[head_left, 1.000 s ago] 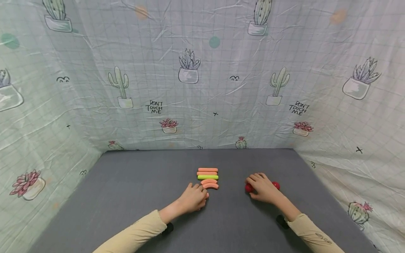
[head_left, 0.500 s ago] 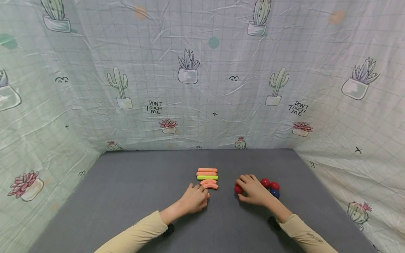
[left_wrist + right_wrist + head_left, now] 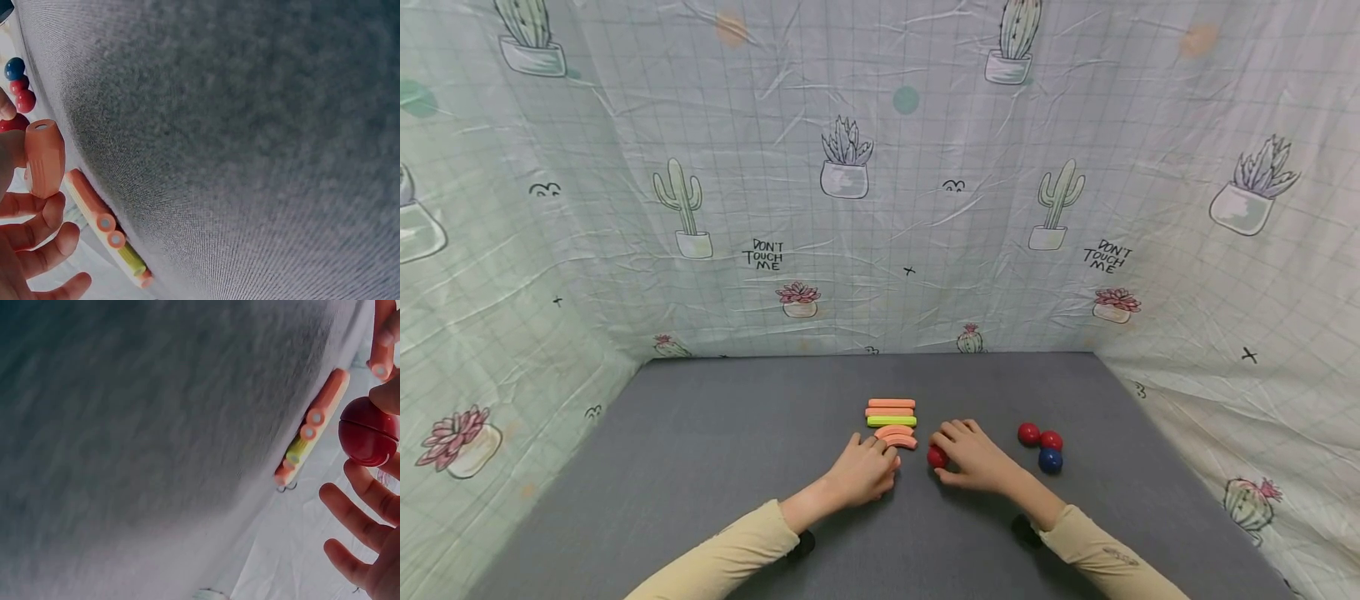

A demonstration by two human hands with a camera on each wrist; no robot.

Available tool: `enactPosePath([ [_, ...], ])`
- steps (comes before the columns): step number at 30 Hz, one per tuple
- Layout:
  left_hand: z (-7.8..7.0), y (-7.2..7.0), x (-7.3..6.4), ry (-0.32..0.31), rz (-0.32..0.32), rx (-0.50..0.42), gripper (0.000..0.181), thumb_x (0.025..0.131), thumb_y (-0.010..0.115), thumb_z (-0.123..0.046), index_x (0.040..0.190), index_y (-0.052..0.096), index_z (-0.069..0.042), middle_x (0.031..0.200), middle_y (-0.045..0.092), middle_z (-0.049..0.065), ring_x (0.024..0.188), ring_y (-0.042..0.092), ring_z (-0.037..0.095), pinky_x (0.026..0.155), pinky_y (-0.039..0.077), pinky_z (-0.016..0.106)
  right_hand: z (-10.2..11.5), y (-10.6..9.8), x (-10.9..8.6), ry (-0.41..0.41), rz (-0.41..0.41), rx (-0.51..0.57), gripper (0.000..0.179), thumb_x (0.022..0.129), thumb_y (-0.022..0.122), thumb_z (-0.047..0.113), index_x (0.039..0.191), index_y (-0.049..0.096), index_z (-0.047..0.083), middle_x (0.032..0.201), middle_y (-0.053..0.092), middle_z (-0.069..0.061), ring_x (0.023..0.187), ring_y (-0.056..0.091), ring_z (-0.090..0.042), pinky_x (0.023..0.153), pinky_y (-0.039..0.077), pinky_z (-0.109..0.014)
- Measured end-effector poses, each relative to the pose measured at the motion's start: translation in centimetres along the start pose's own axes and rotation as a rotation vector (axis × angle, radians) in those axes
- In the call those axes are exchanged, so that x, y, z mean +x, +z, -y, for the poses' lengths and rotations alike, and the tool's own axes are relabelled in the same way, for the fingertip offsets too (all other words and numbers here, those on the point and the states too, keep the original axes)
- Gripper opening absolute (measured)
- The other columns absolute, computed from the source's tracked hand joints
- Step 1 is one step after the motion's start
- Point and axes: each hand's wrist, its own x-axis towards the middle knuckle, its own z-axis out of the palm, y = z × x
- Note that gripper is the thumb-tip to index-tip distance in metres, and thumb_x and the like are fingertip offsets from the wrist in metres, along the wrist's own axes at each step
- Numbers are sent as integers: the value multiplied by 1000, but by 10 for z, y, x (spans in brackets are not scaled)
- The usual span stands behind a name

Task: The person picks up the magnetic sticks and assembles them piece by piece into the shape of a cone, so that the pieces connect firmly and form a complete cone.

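My left hand (image 3: pixel 862 472) pinches an orange magnetic stick (image 3: pixel 45 159) between thumb and finger, its other fingers spread below. In the head view that stick is mostly behind the hand. A glossy red ball (image 3: pixel 369 432) with a seam round it is held between the thumb and fingertips of my right hand (image 3: pixel 973 458). The two hands face each other a short way apart over the middle of the table, ball and stick not touching. Just beyond the left fingers lie two curved orange sticks (image 3: pixel 898 442).
Farther back, two straight orange sticks (image 3: pixel 891 403) and a yellow-green stick (image 3: pixel 891 422) lie side by side on the grey table (image 3: pixel 730 433). To the right, two red balls (image 3: pixel 1028 433) and a blue ball (image 3: pixel 1051 461) sit together. A cactus-print curtain (image 3: pixel 910 225) surrounds the table.
My right hand has carried the red ball leftward, away from the other balls, which are now uncovered. My left hand has stayed nearly still with its stick.
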Motion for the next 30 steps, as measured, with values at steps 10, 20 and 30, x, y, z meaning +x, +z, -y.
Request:
enactPosePath([
  [10, -2, -3, 2, 39, -7, -9, 18, 86, 54, -34, 94, 59, -19, 86, 59, -1, 75, 53, 14, 65, 37, 33, 8, 3, 6, -36, -3, -13, 32, 76, 66, 33, 101, 57, 14, 91, 51, 2, 86, 49, -14, 81, 40, -40],
  [20, -7, -8, 3, 35, 8, 5, 18, 86, 54, -35, 92, 60, -19, 83, 57, -3, 73, 51, 13, 63, 34, 30, 14, 1, 13, -51, 13, -13, 33, 76, 66, 33, 102, 57, 15, 92, 53, 2, 87, 50, -14, 82, 40, -39],
  [30, -7, -8, 3, 51, -22, 7, 18, 83, 57, -36, 87, 57, -18, 81, 56, -3, 72, 52, 12, 61, 33, 29, 18, 5, 16, -78, 27, -44, 35, 76, 66, 36, 102, 57, 16, 91, 52, 3, 85, 49, -12, 80, 40, -38],
])
